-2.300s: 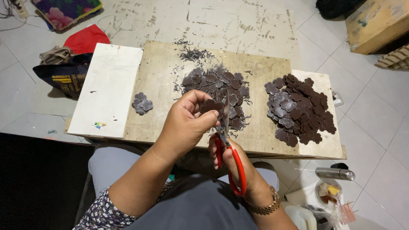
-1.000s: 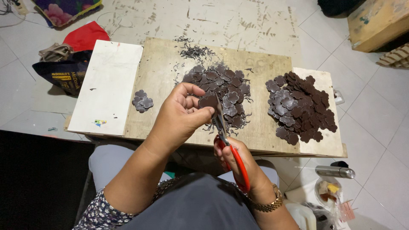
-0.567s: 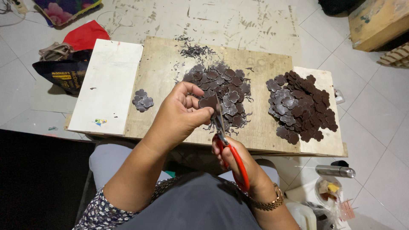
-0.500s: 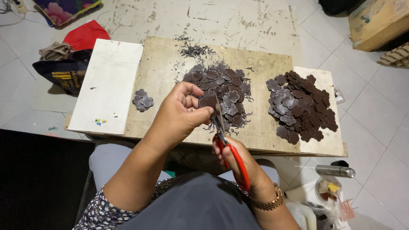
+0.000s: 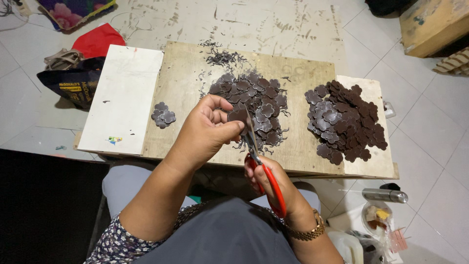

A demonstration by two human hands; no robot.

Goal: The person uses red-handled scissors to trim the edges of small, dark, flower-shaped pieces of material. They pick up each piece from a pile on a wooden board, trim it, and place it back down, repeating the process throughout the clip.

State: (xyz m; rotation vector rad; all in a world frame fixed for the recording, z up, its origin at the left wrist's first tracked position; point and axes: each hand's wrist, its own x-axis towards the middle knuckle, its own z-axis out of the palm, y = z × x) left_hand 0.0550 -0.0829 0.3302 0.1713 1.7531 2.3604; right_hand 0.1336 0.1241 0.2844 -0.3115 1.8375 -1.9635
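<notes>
My left hand point(image 5: 207, 128) pinches a small dark brown flower-shaped piece point(image 5: 238, 116) above the near edge of the wooden board point(image 5: 185, 83). My right hand point(image 5: 273, 183) grips red-handled scissors point(image 5: 264, 171), whose blades reach up to the piece. Just beyond my hands lies a middle heap of brown flower pieces point(image 5: 254, 98) with thin offcuts around it. A larger heap of the same pieces point(image 5: 344, 122) sits on the right. A small cluster of a few pieces point(image 5: 162, 115) rests at the left of the board.
A white panel point(image 5: 122, 98) lies on the board's left side. Bags and a red cloth point(image 5: 95, 41) are on the tiled floor at left. A metal cylinder point(image 5: 386, 195) and a small dish point(image 5: 376, 217) lie at lower right; a wooden crate point(image 5: 432, 22) stands upper right.
My hands have lifted slightly and turned the piece while the scissors work along its edge. The heaps on the board look the same.
</notes>
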